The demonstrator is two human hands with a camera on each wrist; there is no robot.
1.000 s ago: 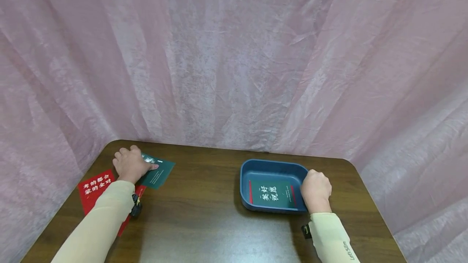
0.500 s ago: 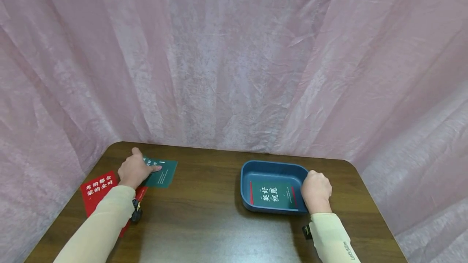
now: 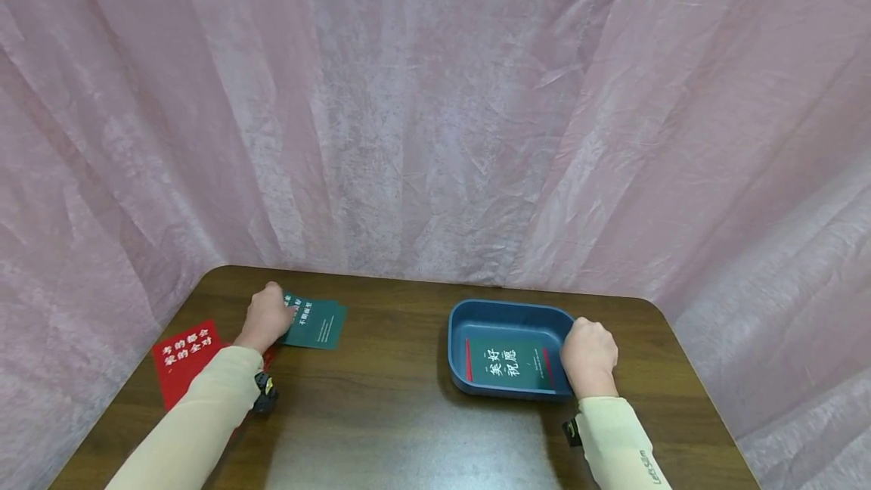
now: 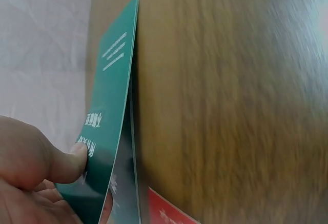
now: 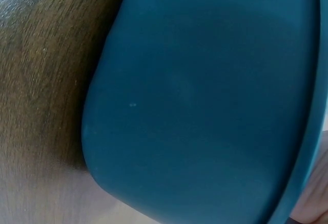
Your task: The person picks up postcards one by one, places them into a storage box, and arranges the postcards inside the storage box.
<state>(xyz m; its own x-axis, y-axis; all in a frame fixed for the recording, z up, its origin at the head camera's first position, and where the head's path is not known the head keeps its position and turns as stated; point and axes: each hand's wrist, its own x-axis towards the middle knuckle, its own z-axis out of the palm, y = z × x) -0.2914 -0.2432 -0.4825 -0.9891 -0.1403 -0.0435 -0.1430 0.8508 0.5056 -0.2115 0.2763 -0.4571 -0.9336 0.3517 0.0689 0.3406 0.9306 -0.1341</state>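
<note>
At the far left of the table, my left hand (image 3: 268, 316) pinches a green card with white lettering (image 3: 313, 324) by its left end. In the left wrist view the thumb lies on top of this green card (image 4: 110, 80) and fingers go underneath, its far end lifted. A second green card (image 4: 123, 172) shows just beneath it. On the right, my right hand (image 3: 589, 354) grips the right rim of a blue rectangular tray (image 3: 510, 316). Inside lies a green card (image 3: 513, 373) over red ones, whose red edges (image 3: 468, 358) stick out.
Red cards with white lettering (image 3: 184, 361) lie at the left, partly hidden under the left sleeve (image 3: 204, 410). The wooden table (image 3: 388, 399) reaches back to a pink curtain (image 3: 435, 134). The tray's outer wall (image 5: 205, 106) fills most of the right wrist view.
My left hand has moved slightly right, its thumb and fingers closing on the green card, which has shifted right to show a second card's edge. The right hand and tray stay put.
</note>
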